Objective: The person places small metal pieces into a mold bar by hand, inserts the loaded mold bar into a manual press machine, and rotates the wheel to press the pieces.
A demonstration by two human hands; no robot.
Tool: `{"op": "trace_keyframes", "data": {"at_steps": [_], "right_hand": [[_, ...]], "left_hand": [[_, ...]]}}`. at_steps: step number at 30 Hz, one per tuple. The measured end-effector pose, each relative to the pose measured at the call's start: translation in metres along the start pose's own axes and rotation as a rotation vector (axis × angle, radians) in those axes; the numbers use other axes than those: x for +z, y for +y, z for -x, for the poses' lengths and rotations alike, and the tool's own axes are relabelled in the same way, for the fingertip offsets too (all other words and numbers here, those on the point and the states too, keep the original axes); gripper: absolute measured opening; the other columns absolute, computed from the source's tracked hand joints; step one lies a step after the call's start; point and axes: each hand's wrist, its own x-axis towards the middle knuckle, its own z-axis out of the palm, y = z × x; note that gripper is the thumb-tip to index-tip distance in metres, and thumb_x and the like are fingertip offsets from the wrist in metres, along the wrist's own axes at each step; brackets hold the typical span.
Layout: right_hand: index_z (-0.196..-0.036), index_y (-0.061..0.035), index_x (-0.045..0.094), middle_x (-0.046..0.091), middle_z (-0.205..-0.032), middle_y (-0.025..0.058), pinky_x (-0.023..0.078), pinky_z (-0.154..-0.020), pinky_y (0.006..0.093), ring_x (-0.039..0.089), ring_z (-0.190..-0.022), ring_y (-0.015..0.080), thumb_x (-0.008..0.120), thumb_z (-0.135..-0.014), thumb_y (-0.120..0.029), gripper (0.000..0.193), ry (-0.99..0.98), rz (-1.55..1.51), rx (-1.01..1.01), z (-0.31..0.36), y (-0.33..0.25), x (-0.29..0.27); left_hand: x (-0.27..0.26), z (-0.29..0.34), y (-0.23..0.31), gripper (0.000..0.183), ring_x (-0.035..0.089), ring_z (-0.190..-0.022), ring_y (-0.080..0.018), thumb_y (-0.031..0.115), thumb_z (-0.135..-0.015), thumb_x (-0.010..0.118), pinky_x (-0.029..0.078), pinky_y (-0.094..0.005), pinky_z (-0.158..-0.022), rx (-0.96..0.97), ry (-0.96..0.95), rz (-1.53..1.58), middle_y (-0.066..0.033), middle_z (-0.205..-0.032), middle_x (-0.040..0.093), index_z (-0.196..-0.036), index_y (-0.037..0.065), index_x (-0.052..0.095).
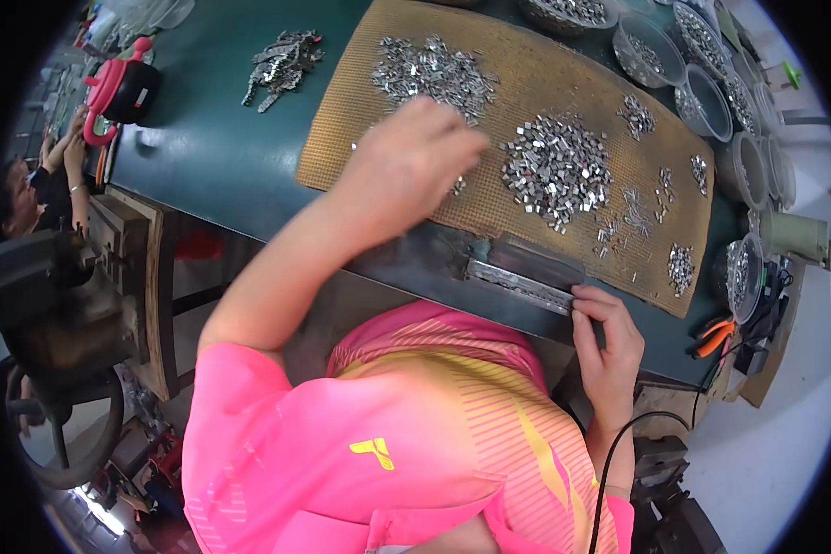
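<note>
My left hand (415, 157), slightly blurred, hovers over the brown textured mat (342, 138) beside a pile of small shiny metal pieces (434, 76). Its fingers are curled together, and whatever they may hold is hidden. My right hand (609, 342) grips the right end of a narrow metal strip-shaped holder (519, 284) at the table's near edge, fingertips on top and thumb in front. Behind that holder lies a dark block (535, 258). Nearest to both hands is a pile of small square metal pieces (556, 171) on the mat.
Clear plastic bowls (649, 51) of metal parts line the far right edge. Orange-handled pliers (714, 337) lie at the right. On the green table (203, 120) stand a black and pink cup (125, 90) and a metal heap (283, 66). Another person (37, 198) works at far left, beyond a machine.
</note>
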Motion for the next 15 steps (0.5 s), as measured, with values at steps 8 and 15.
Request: {"op": "trace_keyframes", "data": {"at_steps": [8, 15], "right_hand": [[-0.1, -0.0031, 0.069, 0.076, -0.11, 0.0115, 0.057, -0.085, 0.0357, 0.073, -0.098, 0.0297, 0.073, -0.089, -0.003, 0.012, 0.029, -0.056, 0.081, -0.004, 0.003, 0.004], [-0.102, -0.001, 0.066, 0.075, -0.11, 0.0138, 0.056, -0.086, 0.0349, 0.073, -0.097, 0.0302, 0.071, -0.089, 0.003, 0.014, 0.019, 0.077, -0.111, -0.004, 0.007, 0.002]], "left_hand": [[0.006, -0.026, -0.036, 0.013, 0.06, -0.099, -0.0354, 0.016, -0.088, 0.067, 0.051, -0.0451, -0.084, -0.048, -0.266, -0.237, -0.0134, -0.101, 0.063, -0.1, 0.013, 0.071], [0.019, -0.026, -0.037, 0.013, 0.06, -0.098, -0.0366, 0.015, -0.088, 0.069, 0.051, -0.0464, -0.083, -0.012, -0.19, -0.225, -0.0137, -0.1, 0.062, -0.1, 0.012, 0.069]]}}
